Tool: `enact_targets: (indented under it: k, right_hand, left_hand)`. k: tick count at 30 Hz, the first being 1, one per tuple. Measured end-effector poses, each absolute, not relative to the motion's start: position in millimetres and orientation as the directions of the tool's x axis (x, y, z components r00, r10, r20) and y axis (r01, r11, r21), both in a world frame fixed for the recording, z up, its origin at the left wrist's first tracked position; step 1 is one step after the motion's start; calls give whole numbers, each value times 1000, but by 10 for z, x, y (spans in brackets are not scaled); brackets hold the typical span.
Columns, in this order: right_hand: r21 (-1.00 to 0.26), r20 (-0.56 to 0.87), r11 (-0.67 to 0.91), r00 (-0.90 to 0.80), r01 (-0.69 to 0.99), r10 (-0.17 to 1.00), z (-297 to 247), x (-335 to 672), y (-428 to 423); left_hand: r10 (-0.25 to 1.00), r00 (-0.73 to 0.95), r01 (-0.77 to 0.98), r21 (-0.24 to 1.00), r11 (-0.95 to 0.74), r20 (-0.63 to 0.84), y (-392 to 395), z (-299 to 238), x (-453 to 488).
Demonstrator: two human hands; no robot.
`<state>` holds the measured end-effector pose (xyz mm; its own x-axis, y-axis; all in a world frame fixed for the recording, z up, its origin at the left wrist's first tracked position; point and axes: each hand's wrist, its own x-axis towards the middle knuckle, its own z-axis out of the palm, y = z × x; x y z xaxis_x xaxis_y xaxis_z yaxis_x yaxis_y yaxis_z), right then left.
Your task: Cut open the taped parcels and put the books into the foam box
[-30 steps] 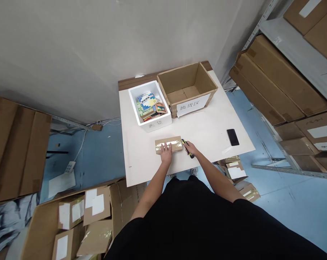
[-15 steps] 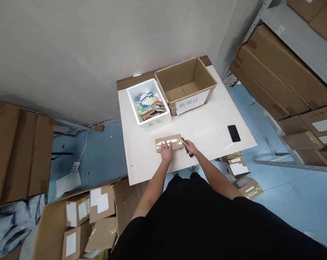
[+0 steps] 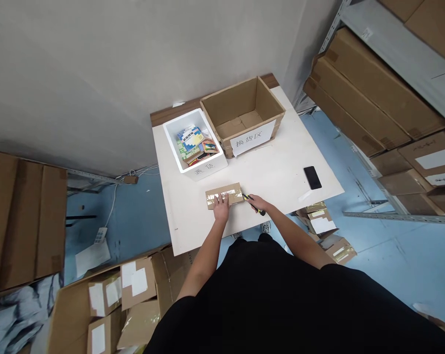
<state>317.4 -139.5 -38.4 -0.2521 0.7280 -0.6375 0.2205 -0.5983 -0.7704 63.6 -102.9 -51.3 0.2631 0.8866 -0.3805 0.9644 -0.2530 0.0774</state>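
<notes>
Parcel (image 3: 223, 189), small, brown and sealed with shiny tape, lying flat on a white bench (image 3: 193, 223), near the edge closest to the person wearing the camera. The left hand (image 3: 221, 209) rests on top of it, fingers loosely spread and laid over the near side, pressing it down rather than wrapping round it. The right hand (image 3: 259, 202) is curled around the handle of a black and yellow knife (image 3: 260, 211), its front end pointing at the parcel's right end. Whether the tip touches the cardboard, or how much blade is out, is too small to tell.

Behind the parcel stand a white foam box (image 3: 205, 171) with books (image 3: 191, 138) inside and, to its right, a carton (image 3: 241, 105) with a handwritten sign. A phone (image 3: 313, 177) lies well apart on the right.

The main risk looks to be the knife slipping: it points towards the side where the left fingers are, so a hard push or a snag in the tape could carry it into them. A blade driven too deep might score whatever is within. With only light pressure from above, the parcel could also skid or twist.
</notes>
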Motion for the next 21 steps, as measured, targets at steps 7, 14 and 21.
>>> enact_targets:
  k: [7, 14, 21]
  right_hand:
    - [-652, -685, -708, 189, 272, 703, -626, 3607, -1634]
    - [-522, -537, -704, 456, 481, 710, -808, 4116, -1478]
    - [-664, -503, -577, 287, 475, 815, -772, 3447, -1406]
  left_hand:
    - [890, 241, 969, 39, -246, -386, -985, -467, 681]
    - [898, 202, 974, -12, -225, -392, -1051, -362, 729]
    - [889, 154, 988, 67, -138, -430, -617, -87, 550]
